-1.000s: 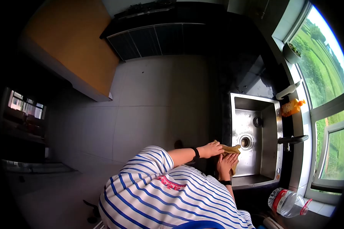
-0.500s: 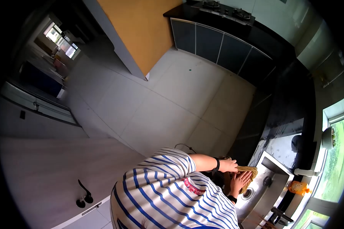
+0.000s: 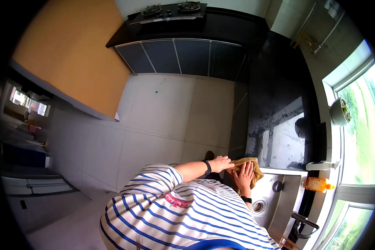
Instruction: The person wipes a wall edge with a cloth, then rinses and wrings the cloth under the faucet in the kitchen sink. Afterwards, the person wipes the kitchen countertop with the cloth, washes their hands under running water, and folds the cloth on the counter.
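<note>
A brown cloth (image 3: 257, 171) lies bunched at the near left corner of the steel sink (image 3: 275, 171). My left hand (image 3: 221, 163), below a black wristband, has its fingers curled on the cloth's left end. Beside it, my right hand (image 3: 244, 177) rests flat on the cloth with the fingers stretched out. The cloth's underside is hidden. Inside the sink are a drain (image 3: 258, 207) and a round dark stopper (image 3: 277, 186).
Beyond the sink runs a wet black countertop (image 3: 275, 125). An orange bottle (image 3: 318, 184), a white-handled object (image 3: 321, 166) and a dark faucet (image 3: 304, 223) line the window side. On the sill stands a bowl (image 3: 340, 111). A gas stove (image 3: 168, 12) sits at the back.
The head view has turned, so the stove and counter appear further left. Both hands remain at the cloth, which now looks more spread out under my right hand.
</note>
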{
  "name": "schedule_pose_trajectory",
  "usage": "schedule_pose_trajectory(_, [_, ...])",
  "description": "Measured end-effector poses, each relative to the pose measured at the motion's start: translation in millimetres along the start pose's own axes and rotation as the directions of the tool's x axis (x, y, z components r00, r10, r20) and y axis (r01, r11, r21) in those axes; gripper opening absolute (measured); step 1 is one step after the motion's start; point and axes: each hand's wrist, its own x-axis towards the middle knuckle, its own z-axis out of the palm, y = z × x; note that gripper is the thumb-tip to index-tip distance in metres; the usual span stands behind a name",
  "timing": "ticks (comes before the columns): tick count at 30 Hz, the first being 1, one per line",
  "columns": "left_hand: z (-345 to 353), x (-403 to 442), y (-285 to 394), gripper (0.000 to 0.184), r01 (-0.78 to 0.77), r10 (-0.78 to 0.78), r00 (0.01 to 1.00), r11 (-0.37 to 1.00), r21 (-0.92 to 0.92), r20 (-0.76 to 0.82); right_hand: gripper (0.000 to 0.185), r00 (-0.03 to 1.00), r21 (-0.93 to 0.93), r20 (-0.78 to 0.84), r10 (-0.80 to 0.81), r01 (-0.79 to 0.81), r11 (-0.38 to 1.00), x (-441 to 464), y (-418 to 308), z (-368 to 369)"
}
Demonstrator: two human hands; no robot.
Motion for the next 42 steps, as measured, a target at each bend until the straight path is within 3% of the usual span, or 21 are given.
schedule_pose_trajectory(3, [-31, 30, -22, 0.031, 0.065, -0.065, 0.980, 0.998, 0.003, 0.186, 0.076, 0.998, -0.001, -0.061, -0.032, 0.032, 0.999, 32, -4, -3])
schedule_pose_trajectory(5, [-48, 42, -35, 0.026, 0.113, -0.109, 0.972, 0.994, -0.009, 0.209, 0.076, 0.998, 0.024, -0.053, -0.045, 0.046, 0.999, 60, -4, -7])
schedule_pose_trajectory(9, [-58, 54, -69, 0.033, 0.194, -0.190, 0.978, 0.981, -0.030, 0.087, 0.078, 0.982, 0.019, -0.087, -0.165, 0.168, 0.986, 122, -6, -16])
schedule_pose_trajectory(11, [-70, 62, -76, 0.035, 0.248, -0.242, 0.965, 0.967, -0.060, 0.098, 0.081, 0.975, 0.019, -0.091, -0.204, 0.206, 0.978, 151, -6, -15])
schedule_pose_trajectory(13, [-75, 73, -91, 0.035, 0.319, -0.316, 0.947, 0.946, -0.055, 0.055, 0.084, 0.979, 0.041, -0.075, -0.190, 0.193, 0.980, 180, -5, -18])
schedule_pose_trajectory(16, [-85, 93, -118, 0.034, 0.326, -0.325, 0.945, 0.941, -0.094, 0.020, 0.090, 0.957, 0.026, -0.113, -0.267, 0.272, 0.962, 221, -5, -20])
schedule_pose_trajectory(21, [-104, 125, -168, 0.036, 0.291, -0.296, 0.955, 0.943, -0.161, -0.009, 0.087, 0.971, 0.021, -0.066, -0.232, 0.233, 0.972, 276, -8, -29])
schedule_pose_trajectory(23, [-118, 140, -194, 0.037, 0.250, -0.248, 0.968, 0.952, -0.177, 0.032, 0.088, 0.978, 0.011, 0.015, -0.206, 0.206, 0.979, 297, -11, -41])
schedule_pose_trajectory(31, [-198, 194, -272, 0.034, 0.081, -0.014, 0.965, 0.965, -0.249, 0.261, 0.082, 0.990, 0.103, -0.032, -0.136, 0.139, 0.985, 352, -29, -60])
schedule_pose_trajectory(34, [-223, 201, -271, 0.029, -0.044, 0.116, 0.924, 0.978, -0.202, 0.365, 0.073, 0.996, 0.289, -0.092, -0.014, 0.040, 0.957, 338, -41, -66])
schedule_pose_trajectory(39, [-227, 223, -241, 0.022, -0.367, 0.490, 0.791, 0.859, -0.357, 0.366, 0.066, 0.948, 0.454, -0.105, 0.302, -0.225, 0.862, 283, -56, -58])
schedule_pose_trajectory(42, [-221, 247, -208, 0.022, -0.579, 0.721, 0.621, 0.686, -0.440, 0.307, 0.064, 0.839, 0.495, -0.127, 0.529, -0.408, 0.767, 240, -70, -49])
